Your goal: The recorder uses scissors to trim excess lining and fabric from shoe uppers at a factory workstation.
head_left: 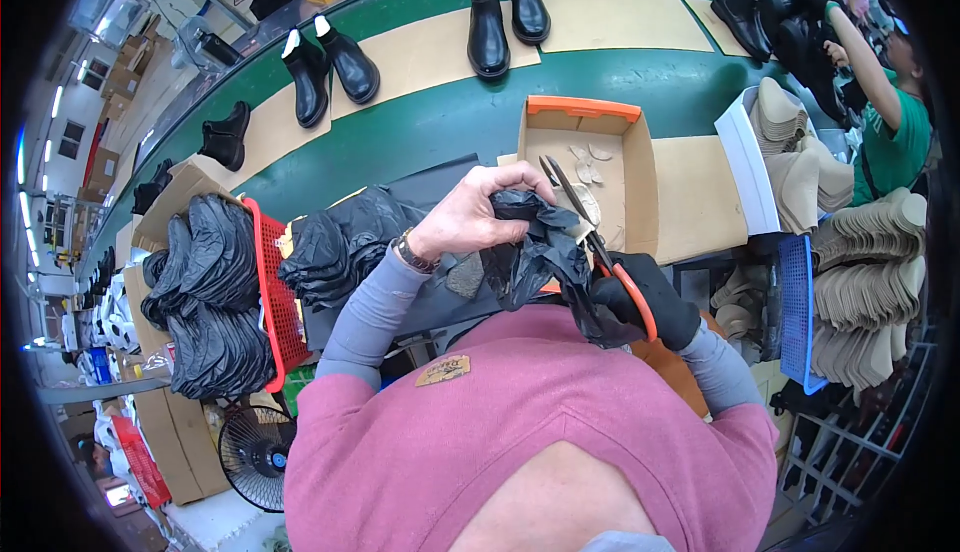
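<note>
My left hand [478, 214], bare with a watch on its wrist, pinches the upper part of a crumpled black plastic bag [520, 262] between thumb and fingers. In my right hand [655, 297], which wears a black glove, is a pair of scissors [638, 304] with orange handles. Their dark blades point up and away from me, just right of my left fingertips. The bag's lower end hangs against the gloved hand; whether that hand grips it too, I cannot tell. Beyond the blades stands a cardboard box [583, 105] with an orange far rim and pale scraps inside.
Left of me lie stacked black bundles [345, 242] and a red basket [272, 292]. Black boots [488, 32] stand along the green conveyor [430, 102]. At right are a white bin [745, 162], a blue basket [797, 312] and stacked beige shaped inserts [870, 292]. A green-shirted person [895, 122] works at far right.
</note>
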Demonstrator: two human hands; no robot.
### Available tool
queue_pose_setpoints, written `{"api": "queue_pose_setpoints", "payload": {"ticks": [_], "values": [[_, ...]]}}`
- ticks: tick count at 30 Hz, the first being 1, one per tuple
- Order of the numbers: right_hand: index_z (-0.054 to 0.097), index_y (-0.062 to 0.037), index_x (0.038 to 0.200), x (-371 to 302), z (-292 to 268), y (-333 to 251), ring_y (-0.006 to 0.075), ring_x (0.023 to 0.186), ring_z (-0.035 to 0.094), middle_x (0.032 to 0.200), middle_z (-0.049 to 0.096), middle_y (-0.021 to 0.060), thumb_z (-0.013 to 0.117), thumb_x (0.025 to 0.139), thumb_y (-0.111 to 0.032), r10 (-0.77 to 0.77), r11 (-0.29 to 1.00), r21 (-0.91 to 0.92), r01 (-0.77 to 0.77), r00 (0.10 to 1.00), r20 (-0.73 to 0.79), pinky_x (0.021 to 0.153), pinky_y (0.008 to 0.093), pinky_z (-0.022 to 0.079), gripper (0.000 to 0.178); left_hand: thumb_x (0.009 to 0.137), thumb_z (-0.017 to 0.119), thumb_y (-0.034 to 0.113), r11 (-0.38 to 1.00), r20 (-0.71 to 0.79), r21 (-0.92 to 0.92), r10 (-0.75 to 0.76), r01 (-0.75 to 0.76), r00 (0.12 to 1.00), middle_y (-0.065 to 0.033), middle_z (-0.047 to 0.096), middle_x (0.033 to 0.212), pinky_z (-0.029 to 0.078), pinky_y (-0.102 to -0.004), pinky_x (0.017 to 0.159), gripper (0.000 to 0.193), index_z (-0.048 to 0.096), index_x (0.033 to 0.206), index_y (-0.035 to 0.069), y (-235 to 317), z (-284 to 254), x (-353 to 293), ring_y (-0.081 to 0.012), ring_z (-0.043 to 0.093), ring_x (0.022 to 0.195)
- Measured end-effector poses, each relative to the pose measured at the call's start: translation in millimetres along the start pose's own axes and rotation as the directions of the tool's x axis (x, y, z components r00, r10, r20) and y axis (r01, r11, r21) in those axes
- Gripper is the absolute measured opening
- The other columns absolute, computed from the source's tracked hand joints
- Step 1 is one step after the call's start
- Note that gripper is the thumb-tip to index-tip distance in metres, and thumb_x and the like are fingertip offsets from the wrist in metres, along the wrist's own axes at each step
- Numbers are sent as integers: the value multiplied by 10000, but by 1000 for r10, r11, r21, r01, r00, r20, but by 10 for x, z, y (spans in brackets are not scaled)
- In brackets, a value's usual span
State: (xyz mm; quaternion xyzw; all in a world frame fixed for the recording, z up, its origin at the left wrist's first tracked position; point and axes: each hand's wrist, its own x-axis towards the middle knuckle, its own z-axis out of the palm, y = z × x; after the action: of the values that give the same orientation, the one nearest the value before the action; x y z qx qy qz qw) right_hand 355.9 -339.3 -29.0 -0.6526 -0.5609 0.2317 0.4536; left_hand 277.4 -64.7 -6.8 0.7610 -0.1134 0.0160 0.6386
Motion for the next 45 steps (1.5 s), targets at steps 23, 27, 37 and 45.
{"api": "queue_pose_setpoints", "payload": {"ticks": [23, 27, 37, 45], "values": [[664, -89, 979, 242, 192, 1138, 364, 779, 652, 869, 684, 137, 663, 818, -351, 141, 737, -616, -279, 954, -263, 700, 438, 515, 307, 678, 706, -133, 789, -276, 522, 516, -325, 811, -218, 631, 1208, 544, -352, 866, 861, 298, 1418, 32, -31, 146, -33, -337, 657, 1066], [668, -141, 1125, 287, 296, 1520, 275, 1076, 599, 1137, 665, 97, 638, 831, -324, 105, 760, -611, -223, 969, -223, 945, 389, 450, 348, 687, 621, -199, 673, -256, 634, 649, -382, 717, -279, 553, 1282, 490, -394, 958, 944, 153, 1466, 62, -42, 216, -107, -353, 589, 1168], [597, -55, 1191, 981, -353, -18, 204, 963, 647, 1081, 655, 112, 679, 814, -284, 428, 219, 883, -416, 854, 296, 843, 316, 520, 449, 731, 708, -151, 590, -56, 508, 750, -628, 659, -299, 207, 1518, 537, -449, 912, 1121, 0, 1527, 199, -117, 250, -183, -444, 496, 1244], [677, -1, 835, 1134, -629, -394, 93, 695, 586, 799, 641, 27, 710, 786, -147, 270, 889, 327, -320, 944, 190, 625, 244, 467, 157, 681, 732, -103, 774, -214, 536, 511, -337, 832, -242, 556, 1288, 546, -381, 814, 935, 310, 1483, 130, 185, 251, -223, -355, 630, 1073]]}}
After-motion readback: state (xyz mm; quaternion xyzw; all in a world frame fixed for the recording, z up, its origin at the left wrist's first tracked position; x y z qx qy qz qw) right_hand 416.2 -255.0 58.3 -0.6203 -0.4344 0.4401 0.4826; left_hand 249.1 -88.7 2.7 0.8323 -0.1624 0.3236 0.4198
